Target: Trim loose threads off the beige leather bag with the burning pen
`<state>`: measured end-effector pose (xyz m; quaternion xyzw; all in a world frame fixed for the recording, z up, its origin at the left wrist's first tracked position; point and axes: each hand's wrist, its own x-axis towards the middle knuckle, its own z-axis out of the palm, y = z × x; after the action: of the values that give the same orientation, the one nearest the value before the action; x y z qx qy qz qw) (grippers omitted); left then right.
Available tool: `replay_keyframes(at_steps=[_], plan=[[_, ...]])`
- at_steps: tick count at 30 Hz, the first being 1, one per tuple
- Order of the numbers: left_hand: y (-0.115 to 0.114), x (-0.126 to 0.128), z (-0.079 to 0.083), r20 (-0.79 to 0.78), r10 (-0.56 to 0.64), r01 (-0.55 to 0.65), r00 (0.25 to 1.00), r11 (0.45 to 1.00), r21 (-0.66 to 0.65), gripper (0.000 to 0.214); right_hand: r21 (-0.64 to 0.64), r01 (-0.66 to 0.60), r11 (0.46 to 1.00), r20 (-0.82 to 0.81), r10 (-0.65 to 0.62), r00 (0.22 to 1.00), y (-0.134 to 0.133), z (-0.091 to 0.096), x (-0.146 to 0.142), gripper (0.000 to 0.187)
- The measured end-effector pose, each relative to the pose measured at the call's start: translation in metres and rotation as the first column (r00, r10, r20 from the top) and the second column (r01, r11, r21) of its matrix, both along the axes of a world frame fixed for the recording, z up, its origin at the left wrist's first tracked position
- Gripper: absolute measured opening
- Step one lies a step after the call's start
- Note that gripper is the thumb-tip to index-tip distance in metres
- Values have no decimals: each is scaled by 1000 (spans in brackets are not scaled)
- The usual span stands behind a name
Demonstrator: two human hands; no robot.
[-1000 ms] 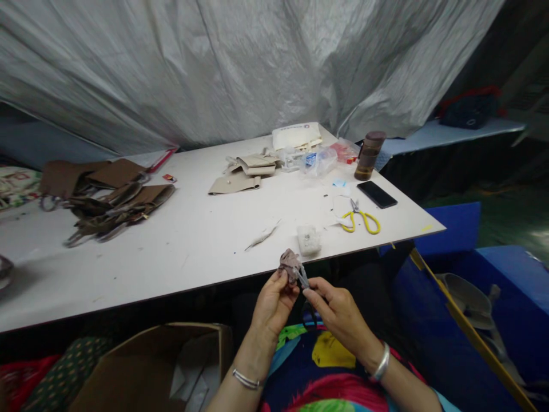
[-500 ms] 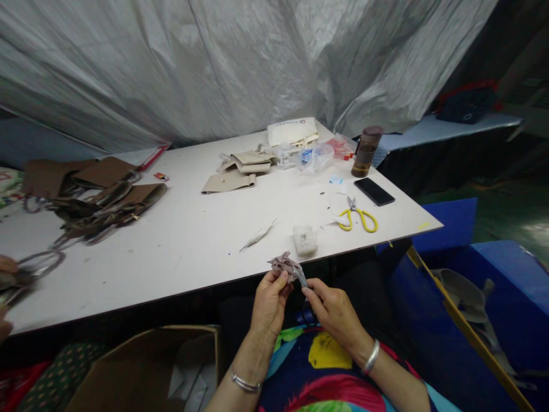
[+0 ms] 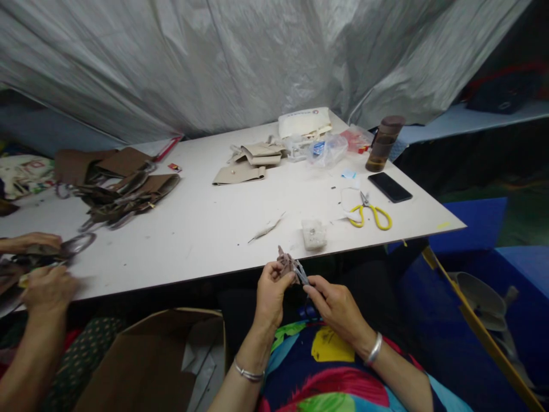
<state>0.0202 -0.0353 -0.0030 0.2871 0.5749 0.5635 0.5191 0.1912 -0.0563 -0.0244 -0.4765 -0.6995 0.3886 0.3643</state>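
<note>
My left hand (image 3: 271,292) is closed, pinching a crumpled brownish-mauve piece (image 3: 285,261) that looks like thin fabric, in front of the table edge. Close on its right, the fingertips of my right hand (image 3: 338,306) grip a slim grey piece (image 3: 301,273) that touches the crumpled piece. Below these fingers hangs a dark loop; whether it joins the grey piece, I cannot tell. Just beyond my hands, a small whitish translucent block (image 3: 314,235) sits on the table. A thin, pale, twisted scrap (image 3: 268,226) lies to its left.
The white table (image 3: 193,246) bears yellow-handled scissors (image 3: 371,214), a phone (image 3: 390,187), a brown bottle (image 3: 385,143), beige pouches (image 3: 240,174) and plastic bags (image 3: 328,150). Brown bags (image 3: 124,163) lie left, near a co-worker's hands (image 3: 49,286). Below is a cardboard box (image 3: 141,349).
The view has shifted left, bringing more of the co-worker's hands into sight. My hands keep hold of the crumpled piece and the grey piece, and less of the crumpled piece shows.
</note>
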Motion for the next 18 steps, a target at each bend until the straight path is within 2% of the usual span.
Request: replay_keyframes(at_steps=[5,7,9,11,13,14,16,18], plan=[[-7,-4,3,-194,-17,26,981,999,47,42,18,-50,999,90,48,995,1,-4,-2,31],[-11,-5,6,-233,-47,62,971,996,57,56,27,-61,998,107,57,993,2,-6,-3,31],[-14,-5,9,-212,-65,81,975,994,67,79,31,-71,997,114,67,991,2,-7,-4,30],[-17,-5,12,-108,-61,70,992,994,81,99,29,-77,997,105,74,992,3,-8,-4,30],[-18,-7,13,82,-48,42,996,996,80,100,28,-70,997,80,68,994,4,-9,-5,30],[-18,-8,13,195,-38,26,980,997,67,93,30,-64,997,68,62,996,5,-9,-5,30],[-17,-11,10,408,5,-5,913,1000,1,65,37,-51,998,57,48,997,5,-10,-6,31],[-15,-11,5,537,74,-33,840,996,-87,36,33,-48,998,58,46,997,5,-10,-6,31]])
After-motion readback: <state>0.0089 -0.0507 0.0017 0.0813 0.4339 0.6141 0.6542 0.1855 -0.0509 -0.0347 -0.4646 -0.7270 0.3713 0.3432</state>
